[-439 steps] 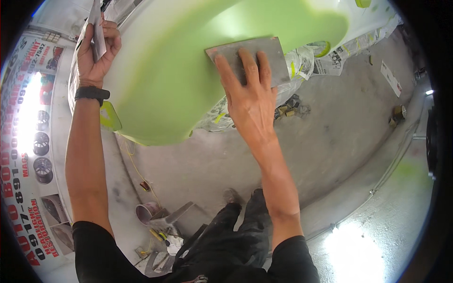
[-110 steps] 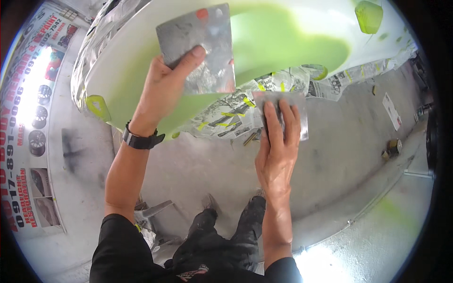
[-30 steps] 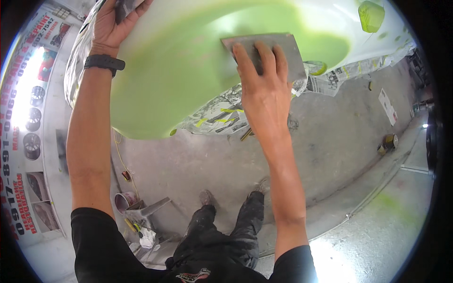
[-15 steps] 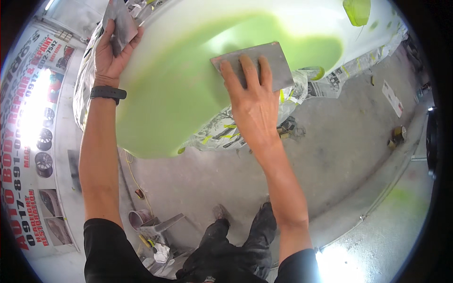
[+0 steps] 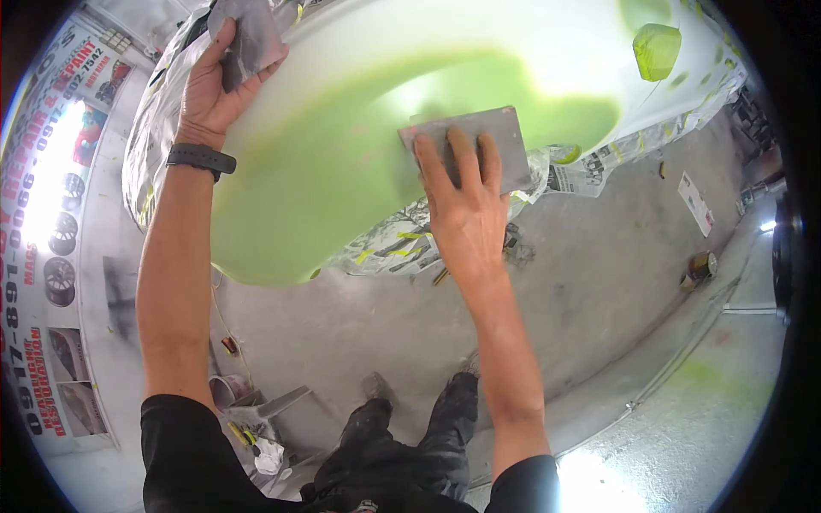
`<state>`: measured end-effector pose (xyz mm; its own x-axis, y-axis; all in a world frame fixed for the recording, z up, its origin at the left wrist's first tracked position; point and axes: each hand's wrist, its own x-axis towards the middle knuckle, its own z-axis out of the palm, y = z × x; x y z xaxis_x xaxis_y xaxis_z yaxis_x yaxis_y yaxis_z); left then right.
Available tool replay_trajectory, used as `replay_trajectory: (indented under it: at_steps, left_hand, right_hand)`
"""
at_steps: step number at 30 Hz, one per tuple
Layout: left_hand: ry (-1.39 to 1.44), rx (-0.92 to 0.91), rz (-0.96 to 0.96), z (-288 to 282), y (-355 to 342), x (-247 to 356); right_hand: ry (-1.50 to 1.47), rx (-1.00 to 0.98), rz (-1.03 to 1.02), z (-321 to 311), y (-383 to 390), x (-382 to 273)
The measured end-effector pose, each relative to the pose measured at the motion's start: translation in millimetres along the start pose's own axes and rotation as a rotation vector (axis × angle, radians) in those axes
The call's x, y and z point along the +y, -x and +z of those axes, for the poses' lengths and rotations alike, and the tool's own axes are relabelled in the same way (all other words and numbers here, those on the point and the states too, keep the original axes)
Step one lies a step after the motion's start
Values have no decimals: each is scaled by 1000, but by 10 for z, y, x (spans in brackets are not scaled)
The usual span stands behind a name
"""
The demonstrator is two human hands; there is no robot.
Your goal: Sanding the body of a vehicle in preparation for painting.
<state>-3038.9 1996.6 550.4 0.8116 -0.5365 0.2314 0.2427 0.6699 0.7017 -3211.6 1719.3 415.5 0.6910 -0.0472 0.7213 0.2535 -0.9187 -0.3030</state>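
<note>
My right hand (image 5: 466, 201) presses a grey rectangular sheet, apparently sandpaper (image 5: 505, 128), against the light green patch of a curved white body panel (image 5: 291, 197). Its fingers lie over the sheet's face; the thumb is hidden. At the upper left, my left hand (image 5: 209, 98) holds a second grey sheet (image 5: 248, 38) between thumb and fingers, beside the panel's edge. A dark watch (image 5: 201, 160) is on that wrist. How firmly the right fingers grip the sheet cannot be seen.
Masking newspaper and plastic (image 5: 389, 244) wrap the panel's lower edge. A bright green tab (image 5: 657, 51) hangs at the upper right. On the floor are a tin can (image 5: 703, 265), a paper sheet (image 5: 695, 203) and a bucket (image 5: 229, 391). A printed banner (image 5: 64, 231) hangs at left.
The whole view has shifted, so the panel sits lower in it. My right hand and its sheet have slid slightly right along the green patch. Both hands keep their sheets.
</note>
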Motion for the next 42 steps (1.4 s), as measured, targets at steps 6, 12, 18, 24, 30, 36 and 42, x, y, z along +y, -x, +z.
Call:
replay_trajectory:
  at_steps: [6, 12, 18, 24, 30, 36, 42]
  left_hand:
    - [32, 68, 15, -58, 22, 23]
    - [170, -10, -105, 55, 5, 45]
    - [34, 80, -9, 49, -12, 44]
    - [151, -89, -107, 93, -8, -24]
    - [169, -68, -102, 139, -28, -41]
    - [125, -74, -128, 175, -22, -49]
    - [180, -39, -135, 252, -51, -120]
  right_hand:
    - [-18, -126, -5, -128, 128, 19]
    - [-67, 44, -25, -6, -58, 5]
    - [-37, -85, 28, -71, 198, 51]
    - [-115, 102, 36, -10, -76, 105]
    - [-58, 64, 39, 30, 196, 116]
    - [-150, 138, 62, -3, -17, 84]
    - [-92, 108, 50, 32, 206, 107]
